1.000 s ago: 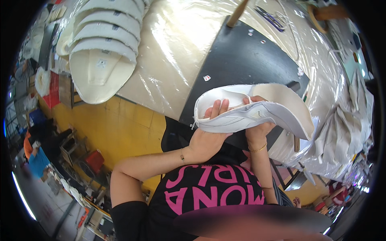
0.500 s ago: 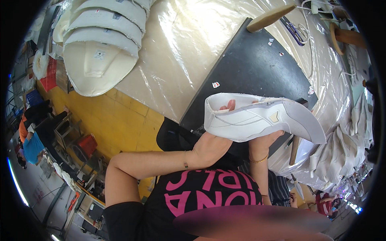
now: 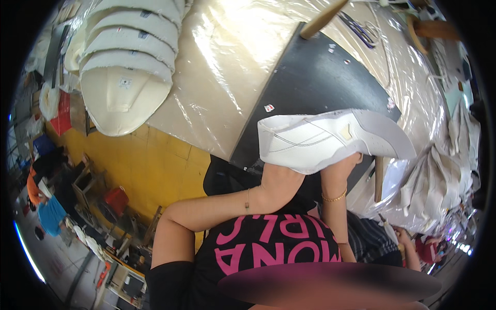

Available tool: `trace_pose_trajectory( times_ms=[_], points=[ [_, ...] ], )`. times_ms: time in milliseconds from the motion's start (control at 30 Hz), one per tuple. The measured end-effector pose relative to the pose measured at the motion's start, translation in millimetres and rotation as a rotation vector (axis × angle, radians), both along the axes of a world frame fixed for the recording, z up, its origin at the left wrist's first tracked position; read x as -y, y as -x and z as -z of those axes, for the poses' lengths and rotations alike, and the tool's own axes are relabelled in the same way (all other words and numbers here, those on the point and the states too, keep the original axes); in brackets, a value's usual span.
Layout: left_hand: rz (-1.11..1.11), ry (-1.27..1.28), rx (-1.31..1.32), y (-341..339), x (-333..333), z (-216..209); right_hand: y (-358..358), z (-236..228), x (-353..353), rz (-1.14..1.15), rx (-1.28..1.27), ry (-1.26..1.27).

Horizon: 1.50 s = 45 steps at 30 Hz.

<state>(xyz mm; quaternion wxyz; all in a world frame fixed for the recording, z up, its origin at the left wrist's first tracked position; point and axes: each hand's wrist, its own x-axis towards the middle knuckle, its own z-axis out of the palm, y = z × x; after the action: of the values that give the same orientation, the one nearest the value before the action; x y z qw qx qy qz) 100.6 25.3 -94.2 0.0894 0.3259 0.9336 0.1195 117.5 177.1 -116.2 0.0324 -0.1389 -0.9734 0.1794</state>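
A white shoe upper [image 3: 310, 139] with a grey toe part is held up over the black board [image 3: 315, 72], its toe pointing right. My left hand [image 3: 281, 181] is closed on its heel end from below, the fingers hidden behind and inside the upper. Near the middle of the lower edge, my right hand [image 3: 341, 173] grips it, with most of its fingers hidden too. A small pale yellow patch and thin dark stitch lines show on the side facing me.
Stacked cream shoe pieces [image 3: 126, 98] stand at the far left of the plastic-covered table [image 3: 212, 62]. A wooden handle [image 3: 323, 19] juts over the board's far edge, with purple-handled scissors [image 3: 356, 28] beside it. More white uppers [image 3: 431, 186] lie in a pile at right.
The upper has tilted and risen slightly, so the fingers seen inside it before are now hidden. Both hands keep their hold. The whole view has shifted a little.
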Motion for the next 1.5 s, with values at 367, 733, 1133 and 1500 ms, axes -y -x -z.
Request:
trace_pose_trajectory(
  times_ms=[367, 733, 1133, 1500],
  points=[
    [0.170, 0.082, -0.401, -0.7, -10.4, 13.1, 2.1, -34.4, -0.9, -0.092, -0.240, -0.021],
    [0.188, 0.169, -0.408, 7.6, -21.3, 6.2, -8.0, -46.3, -6.5, -0.171, -0.324, -0.018],
    [0.140, 0.022, -0.401, 22.1, -28.8, 6.3, -8.8, -21.3, -8.9, 0.044, -0.254, 0.082],
    [0.417, 0.188, -0.407, 19.6, -22.0, 0.9, -10.1, -13.6, -13.5, 0.147, -0.345, 0.230]
  ],
)
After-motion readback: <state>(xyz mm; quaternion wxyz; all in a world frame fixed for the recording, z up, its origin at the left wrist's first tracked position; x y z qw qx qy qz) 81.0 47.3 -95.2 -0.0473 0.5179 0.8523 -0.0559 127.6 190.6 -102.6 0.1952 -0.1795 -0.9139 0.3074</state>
